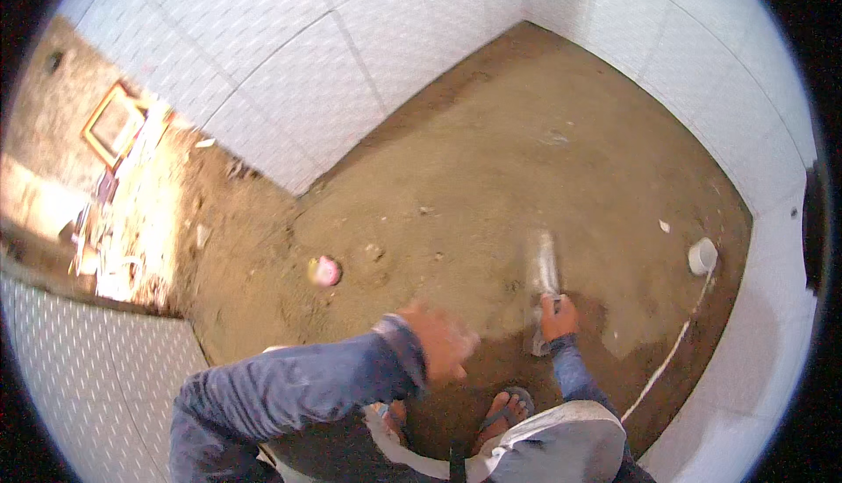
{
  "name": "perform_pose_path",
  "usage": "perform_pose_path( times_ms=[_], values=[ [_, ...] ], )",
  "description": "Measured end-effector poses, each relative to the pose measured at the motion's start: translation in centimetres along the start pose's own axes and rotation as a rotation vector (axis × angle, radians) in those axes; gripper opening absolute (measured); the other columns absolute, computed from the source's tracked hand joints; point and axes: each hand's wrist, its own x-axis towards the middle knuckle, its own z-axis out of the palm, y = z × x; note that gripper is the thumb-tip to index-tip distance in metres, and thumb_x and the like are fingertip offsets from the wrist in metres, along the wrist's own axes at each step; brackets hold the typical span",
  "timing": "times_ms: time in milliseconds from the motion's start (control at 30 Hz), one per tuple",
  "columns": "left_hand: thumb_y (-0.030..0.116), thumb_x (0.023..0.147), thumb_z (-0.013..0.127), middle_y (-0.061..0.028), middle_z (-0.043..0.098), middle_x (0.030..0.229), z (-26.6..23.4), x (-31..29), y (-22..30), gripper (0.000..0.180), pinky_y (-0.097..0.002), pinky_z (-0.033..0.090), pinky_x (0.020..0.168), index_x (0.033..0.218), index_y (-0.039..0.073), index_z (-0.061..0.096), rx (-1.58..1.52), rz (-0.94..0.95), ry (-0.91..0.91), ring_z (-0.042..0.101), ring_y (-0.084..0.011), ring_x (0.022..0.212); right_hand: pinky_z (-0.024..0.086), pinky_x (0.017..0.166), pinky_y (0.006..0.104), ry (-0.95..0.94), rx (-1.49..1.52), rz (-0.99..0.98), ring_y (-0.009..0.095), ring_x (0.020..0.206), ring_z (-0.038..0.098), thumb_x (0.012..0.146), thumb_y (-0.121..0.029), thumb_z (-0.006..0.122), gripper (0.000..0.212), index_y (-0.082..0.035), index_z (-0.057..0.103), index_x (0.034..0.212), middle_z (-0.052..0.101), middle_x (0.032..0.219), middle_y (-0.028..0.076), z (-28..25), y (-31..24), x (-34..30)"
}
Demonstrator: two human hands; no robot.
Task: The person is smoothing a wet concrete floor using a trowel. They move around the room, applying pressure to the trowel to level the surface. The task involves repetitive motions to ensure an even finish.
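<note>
My right hand (560, 317) is closed around the handle of a long, flat metal trowel (547, 262). The trowel's blade lies at the surface of the brown sand or mortar floor (491, 185), in front of my right foot, and looks slightly blurred. My left hand (438, 343) hangs over the floor in front of my body, left of the trowel. Motion smears its fingers, so whether it holds anything does not show. Dark, damp-looking patches surround the trowel and my sandalled feet (503, 415).
White patterned tile walls (263, 62) enclose the floor. A white round pipe end or cup (702, 256) stands near the right wall, beside a pale string (671, 356). A pink-and-yellow round object (326, 271) lies left of centre. Through the left opening lies a wooden frame (112, 125).
</note>
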Motion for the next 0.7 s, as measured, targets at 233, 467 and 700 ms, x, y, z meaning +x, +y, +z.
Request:
perform_pose_path(
  times_ms=[233, 467, 700],
  values=[
    [0.037, 0.083, 0.066, -0.0164, 0.068, 0.100, 2.6, 1.8, 6.5, 0.039, -0.0517, 0.055, 0.073, 0.114, 0.011, 0.067, -0.128, 0.179, -0.193, 0.069, -0.0389, 0.090, 0.055, 0.074, 0.0423, -0.524, 1.416, 0.238, 0.025, 0.093, 0.064, 0.091, -0.040, 0.065, 0.058, -0.001, 0.050, 0.131, 0.063, 0.106, 0.014, 0.5, -15.5, 5.2],
    [0.033, 0.076, 0.076, -0.0110, 0.068, 0.084, 4.0, 2.2, 1.4, 0.029, -0.0421, 0.053, 0.073, 0.092, 0.009, 0.072, -0.537, 0.457, 0.015, 0.066, -0.0272, 0.079, 0.056, 0.072, 0.0353, -0.541, 0.397, -0.008, 0.022, 0.091, 0.065, 0.086, -0.023, 0.070, 0.034, -0.005, 0.060, 0.113, 0.066, 0.101, 0.013, -5.9, -16.2, 10.1],
    [0.029, 0.077, 0.074, -0.0097, 0.069, 0.088, 0.9, 12.5, -15.9, 0.019, -0.0438, 0.051, 0.070, 0.088, 0.014, 0.072, -0.094, 0.046, 0.637, 0.063, -0.0263, 0.078, 0.053, 0.081, 0.0462, -0.174, -0.821, -0.547, 0.037, 0.093, 0.065, 0.077, -0.031, 0.073, 0.030, -0.008, 0.069, 0.096, 0.069, 0.097, 0.020, -14.8, -15.5, 25.9]
  ],
)
